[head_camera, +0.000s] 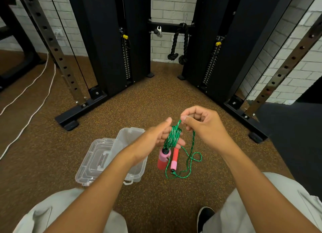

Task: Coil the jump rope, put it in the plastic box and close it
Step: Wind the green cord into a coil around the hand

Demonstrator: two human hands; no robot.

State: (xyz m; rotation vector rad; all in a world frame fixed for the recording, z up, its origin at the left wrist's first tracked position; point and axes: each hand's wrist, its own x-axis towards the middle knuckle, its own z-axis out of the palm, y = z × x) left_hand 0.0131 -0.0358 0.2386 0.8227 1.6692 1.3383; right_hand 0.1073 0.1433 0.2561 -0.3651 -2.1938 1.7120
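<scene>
A green braided jump rope (173, 136) is wound in several turns around the fingers of my left hand (163, 134). My right hand (200, 123) pinches a strand of the rope just above the coil. Two pink-and-red handles (163, 158) hang below my left hand, and a loose loop of rope (191, 160) trails down to the floor. The clear plastic box (132, 138) stands open on the floor under my left forearm, its lid (95, 160) folded out toward the left.
Brown speckled floor around me. A black cable machine frame (83, 109) stands ahead left and right, with a black rope attachment (179, 46) hanging at the back. A white cord (34, 109) lies on the floor at left. My knees and a black shoe (204, 217) are below.
</scene>
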